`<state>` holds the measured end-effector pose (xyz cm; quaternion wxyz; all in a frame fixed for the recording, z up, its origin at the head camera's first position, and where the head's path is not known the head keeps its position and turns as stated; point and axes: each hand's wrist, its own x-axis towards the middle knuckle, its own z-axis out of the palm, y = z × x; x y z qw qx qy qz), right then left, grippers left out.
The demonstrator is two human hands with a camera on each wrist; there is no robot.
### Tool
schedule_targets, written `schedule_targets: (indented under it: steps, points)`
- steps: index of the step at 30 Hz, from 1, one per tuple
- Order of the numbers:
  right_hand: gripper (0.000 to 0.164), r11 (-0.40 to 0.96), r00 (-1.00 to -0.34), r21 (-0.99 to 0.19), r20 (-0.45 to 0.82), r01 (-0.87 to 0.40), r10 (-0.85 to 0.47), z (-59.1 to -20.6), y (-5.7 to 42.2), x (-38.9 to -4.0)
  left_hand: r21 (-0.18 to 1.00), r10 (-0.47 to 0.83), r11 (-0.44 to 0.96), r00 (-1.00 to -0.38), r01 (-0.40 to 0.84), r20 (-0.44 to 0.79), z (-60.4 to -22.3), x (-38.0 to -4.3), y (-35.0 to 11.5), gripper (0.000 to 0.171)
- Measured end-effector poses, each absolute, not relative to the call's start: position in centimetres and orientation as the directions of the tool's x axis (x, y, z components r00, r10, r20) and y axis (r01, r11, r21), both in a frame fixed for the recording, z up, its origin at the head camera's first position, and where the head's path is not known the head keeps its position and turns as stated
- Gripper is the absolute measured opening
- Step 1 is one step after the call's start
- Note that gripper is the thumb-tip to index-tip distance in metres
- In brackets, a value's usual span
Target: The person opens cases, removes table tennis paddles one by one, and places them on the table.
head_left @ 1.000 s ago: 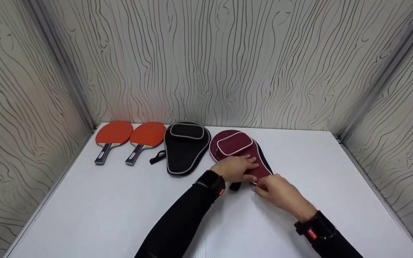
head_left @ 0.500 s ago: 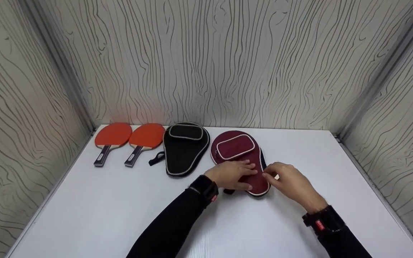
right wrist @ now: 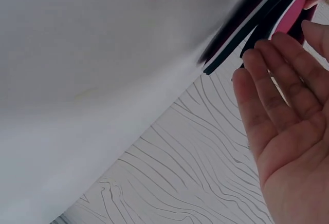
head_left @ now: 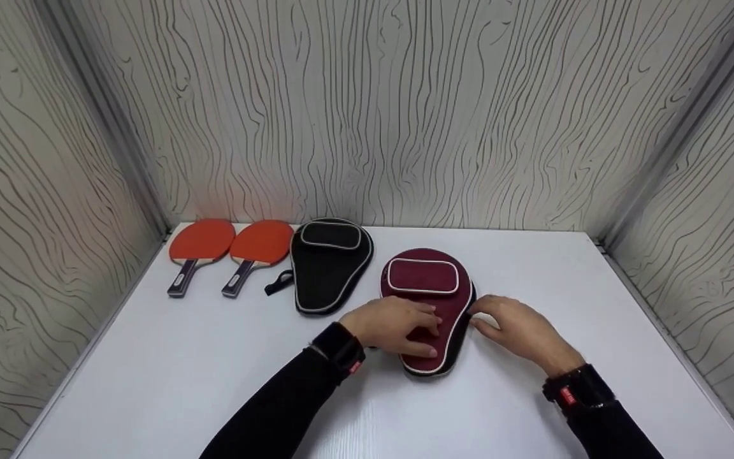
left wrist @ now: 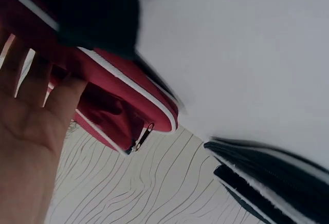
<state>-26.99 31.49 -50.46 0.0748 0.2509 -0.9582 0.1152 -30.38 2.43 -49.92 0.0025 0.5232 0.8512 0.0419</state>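
Left hand: fingers [head_left: 432,319] loosely spread on the lower front of the maroon case, resting on it without wrapping round it; too light a press could let the case swivel.
Right hand [head_left: 520,331]: relaxed at the case's right edge, fingers nearly straight in the wrist view, no hold visible; whether the tips touch the seam I cannot tell. Fingertips slipping off a thin edge seems the likeliest miss.
Maroon case [head_left: 427,357]: flat on the desk [head_left: 564,287], pocket end away from the person; a sideways tug might skid it, as the surface looks smooth.
Pocket zipper pull [left wrist: 145,137]: dangling at the pocket's end, where fingers or cloth could snag.
Black case [head_left: 327,274]: lying to the left, near the left forearm; a wide elbow swing could drag its strap [head_left: 280,280].
Two orange paddles [head_left: 203,239]: farther left, the nearer one just beside the black case, so a shove there might shift it.
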Motion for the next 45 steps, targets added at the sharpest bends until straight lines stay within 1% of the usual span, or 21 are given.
schedule_targets:
  steps: [4, 10, 17, 21, 24, 26, 32, 35, 39, 45]
  points:
    - [0.018, 0.832, -0.839, -0.146, 0.207, -0.535, -0.503, -50.7, 31.6, -26.9, -0.011, 0.880, 0.474, -0.472, 0.881, 0.055, -49.9, -29.3, 2.2, 0.051]
    - [0.019, 0.834, -0.840, -0.127, 0.177, -0.536, -0.513, -51.1, 31.4, -26.7, -0.156, 0.850, 0.526, -0.519, 0.836, 0.091, -50.0, -26.8, 2.8, 0.068]
    - [0.017, 0.824, -0.826, -0.106, 0.170, -0.557, -0.537, -51.6, 31.1, -26.6, -0.180, 0.804, 0.595, -0.585, 0.783, 0.110, -50.1, -25.0, 3.6, 0.066]
    - [0.018, 0.824, -0.833, -0.136, 0.160, -0.550, -0.529, -51.5, 31.0, -26.6, -0.227, 0.789, 0.614, -0.599, 0.756, 0.137, -50.0, -24.4, 4.1, 0.066]
    - [0.018, 0.818, -0.833, -0.160, 0.150, -0.552, -0.532, -51.3, 31.0, -26.5, -0.255, 0.779, 0.627, -0.597, 0.736, 0.191, -50.0, -24.0, 4.4, 0.061]
    - [0.019, 0.814, -0.830, -0.166, 0.146, -0.557, -0.538, -51.3, 31.0, -26.4, -0.261, 0.773, 0.634, -0.585, 0.728, 0.246, -50.0, -23.8, 4.5, 0.056]
    - [0.021, 0.816, -0.826, -0.138, 0.151, -0.561, -0.543, -51.4, 30.7, -26.4, -0.295, 0.764, 0.628, -0.497, 0.720, 0.412, -49.7, -23.7, 4.8, 0.046]
    - [0.020, 0.806, -0.810, -0.110, 0.175, -0.581, -0.560, -51.4, 30.7, -26.3, -0.292, 0.749, 0.636, -0.481, 0.714, 0.456, -49.3, -23.6, 4.9, 0.049]
    - [0.023, 0.788, -0.786, -0.090, 0.203, -0.609, -0.584, -51.5, 30.8, -26.3, -0.300, 0.720, 0.667, -0.487, 0.682, 0.495, -48.6, -23.5, 4.9, 0.057]
    - [0.026, 0.779, -0.783, -0.116, 0.193, -0.616, -0.591, -51.5, 31.0, -26.3, -0.300, 0.699, 0.683, -0.477, 0.666, 0.532, -47.4, -23.8, 4.3, 0.063]
